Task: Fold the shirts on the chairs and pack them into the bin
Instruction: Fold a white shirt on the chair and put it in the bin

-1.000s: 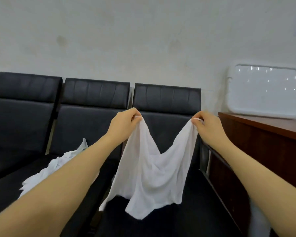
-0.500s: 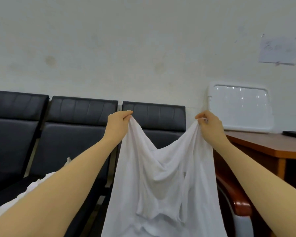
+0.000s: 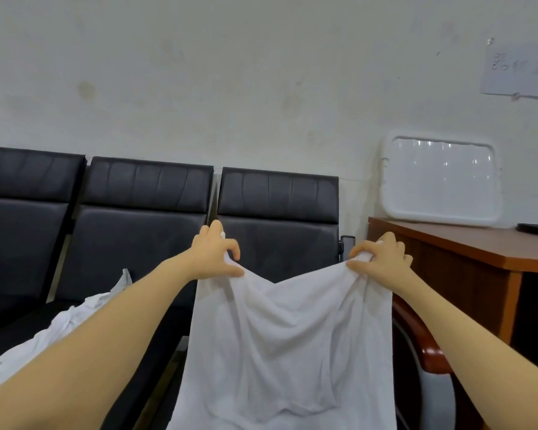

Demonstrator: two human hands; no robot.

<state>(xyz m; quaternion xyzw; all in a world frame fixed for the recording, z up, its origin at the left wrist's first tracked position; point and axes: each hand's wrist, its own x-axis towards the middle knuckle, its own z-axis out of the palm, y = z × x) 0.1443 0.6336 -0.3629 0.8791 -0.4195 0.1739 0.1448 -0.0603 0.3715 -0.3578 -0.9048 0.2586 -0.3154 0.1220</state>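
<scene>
A stained pale wall fills the upper frame behind a row of black padded chairs [image 3: 143,231]. Nearest you, lower centre, hangs the white cloth shirt [image 3: 288,346]; your left hand [image 3: 213,259] pinches its top edge and your right hand [image 3: 382,262] bunches the other corner in curled fingers, the shirt covering the rightmost seat. A second crumpled white shirt [image 3: 66,330] lies lower left on the middle chair. Right, a brown wooden desk [image 3: 466,249] carries a white plastic tray [image 3: 441,181] leaning on the wall.
</scene>
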